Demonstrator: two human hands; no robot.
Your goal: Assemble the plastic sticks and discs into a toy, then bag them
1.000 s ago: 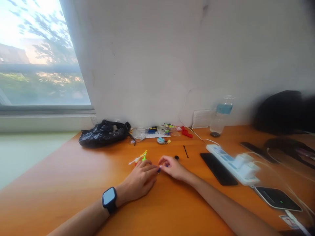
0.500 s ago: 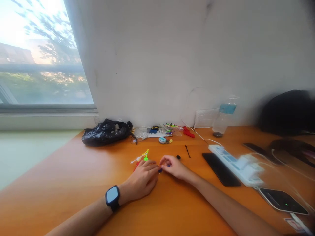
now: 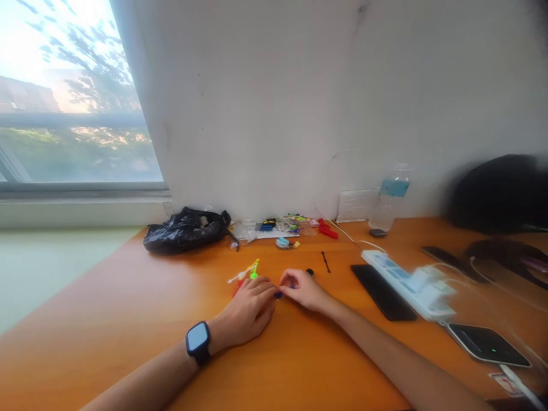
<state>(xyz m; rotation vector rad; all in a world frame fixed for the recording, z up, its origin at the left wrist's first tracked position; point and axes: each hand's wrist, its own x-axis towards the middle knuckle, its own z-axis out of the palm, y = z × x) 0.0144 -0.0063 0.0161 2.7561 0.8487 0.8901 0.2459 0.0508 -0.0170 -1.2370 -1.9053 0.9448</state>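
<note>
A small dark blue piece [image 3: 278, 295] shows between my hands, low over the table; its exact kind is too small to tell. My left hand [image 3: 249, 308], with a watch [image 3: 197, 338] on the wrist, has its fingers bent together and their tips at the blue piece. From the other side, my right hand [image 3: 305, 290] pinches it with thumb and forefinger. Just beyond my left hand lie a white-and-yellow pointed strip [image 3: 244, 273], a bright green part [image 3: 254, 275] and a red part [image 3: 237, 286], partly covered by that hand.
Behind my right hand are a black disc [image 3: 310, 272] and a thin black rod [image 3: 326, 262]. A black plastic bag [image 3: 185, 231], bagged parts [image 3: 274, 228] and a bottle [image 3: 389, 200] stand along the wall. At right lie a phone [image 3: 383, 292] and a power strip [image 3: 406, 285].
Both hands stay nearly in place around the blue piece, which shows slightly more now. The view has shifted a little.
</note>
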